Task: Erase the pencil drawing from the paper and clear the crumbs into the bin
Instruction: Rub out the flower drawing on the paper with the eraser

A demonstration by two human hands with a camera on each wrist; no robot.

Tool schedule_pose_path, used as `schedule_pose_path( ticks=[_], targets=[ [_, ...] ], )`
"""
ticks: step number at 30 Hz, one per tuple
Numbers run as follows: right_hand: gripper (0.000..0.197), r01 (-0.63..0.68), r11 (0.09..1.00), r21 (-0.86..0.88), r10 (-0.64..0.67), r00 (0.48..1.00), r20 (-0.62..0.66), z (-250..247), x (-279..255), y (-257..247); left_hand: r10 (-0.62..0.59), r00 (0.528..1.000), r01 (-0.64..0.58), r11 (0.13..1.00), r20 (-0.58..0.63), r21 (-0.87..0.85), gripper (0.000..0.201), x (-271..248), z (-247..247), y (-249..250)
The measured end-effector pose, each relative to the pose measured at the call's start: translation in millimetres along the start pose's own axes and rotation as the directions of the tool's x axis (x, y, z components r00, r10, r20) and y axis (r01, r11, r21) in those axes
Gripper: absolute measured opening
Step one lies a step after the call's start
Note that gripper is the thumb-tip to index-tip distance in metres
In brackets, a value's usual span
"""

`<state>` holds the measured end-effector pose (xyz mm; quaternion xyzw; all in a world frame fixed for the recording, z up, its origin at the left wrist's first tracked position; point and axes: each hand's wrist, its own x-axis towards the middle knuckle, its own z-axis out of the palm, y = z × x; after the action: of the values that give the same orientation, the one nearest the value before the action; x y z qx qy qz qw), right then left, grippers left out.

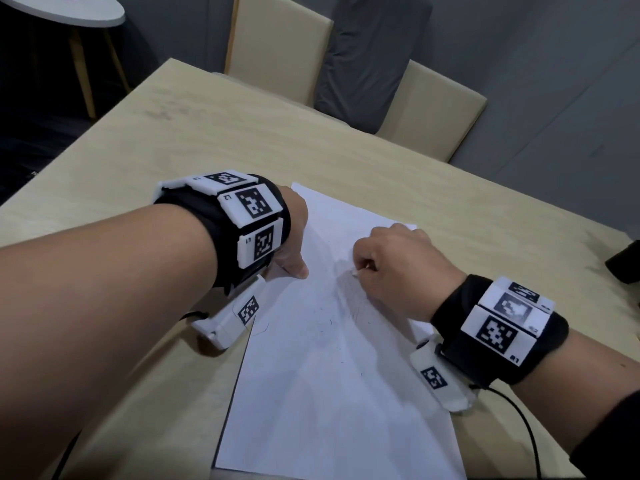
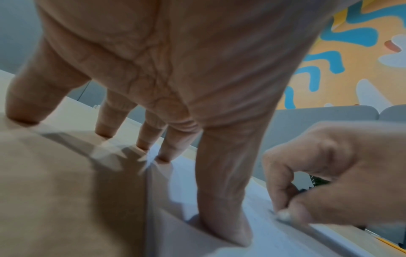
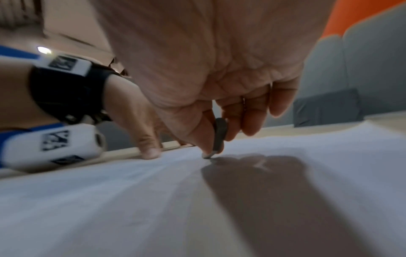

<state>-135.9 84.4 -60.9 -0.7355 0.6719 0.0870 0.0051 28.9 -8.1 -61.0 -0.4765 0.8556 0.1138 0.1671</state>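
Note:
A white sheet of paper (image 1: 332,358) lies on the beige table (image 1: 207,140), with faint pencil marks (image 1: 332,317) near its middle. My left hand (image 1: 292,233) presses the paper's left edge with spread, straight fingers (image 2: 224,200). My right hand (image 1: 398,265) pinches a small eraser (image 3: 218,137) between thumb and fingers, its white tip (image 1: 355,273) touching the paper. The right hand (image 2: 329,182) also shows in the left wrist view, the left hand (image 3: 140,125) in the right wrist view. No bin is in view.
Two beige chairs (image 1: 277,46) stand at the table's far side, one draped with grey cloth (image 1: 367,57). A round white side table (image 1: 65,8) stands at far left. A dark object (image 1: 627,261) sits at the right edge. A yellow pencil (image 2: 391,244) lies beyond the paper.

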Motion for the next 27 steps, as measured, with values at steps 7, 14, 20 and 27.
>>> schedule_pose_path(
  ticks=[7, 14, 20, 27],
  targets=[
    [0.010, -0.073, 0.996, -0.045, 0.073, 0.997, 0.008, -4, 1, 8, 0.014, 1.000, -0.015, 1.000, 0.009, 0.017, 0.064, -1, -1, 1],
    [0.010, -0.083, 0.995, -0.047, 0.083, 0.997, 0.000, -3, 1, 9, 0.004, 1.000, -0.004, 1.000, 0.004, 0.010, 0.062, 2, 1, 0],
    [0.011, 0.065, 0.995, 0.077, -0.066, 0.998, 0.003, -1, -2, -9, -0.001, 1.000, 0.001, 1.000, 0.007, 0.026, 0.067, 3, 2, 0],
    [0.013, -0.063, 0.910, 0.410, 0.133, 0.980, -0.147, -22, -7, 19, -0.005, 1.000, 0.004, 0.999, 0.016, 0.035, 0.062, 7, 3, -2]
  ],
)
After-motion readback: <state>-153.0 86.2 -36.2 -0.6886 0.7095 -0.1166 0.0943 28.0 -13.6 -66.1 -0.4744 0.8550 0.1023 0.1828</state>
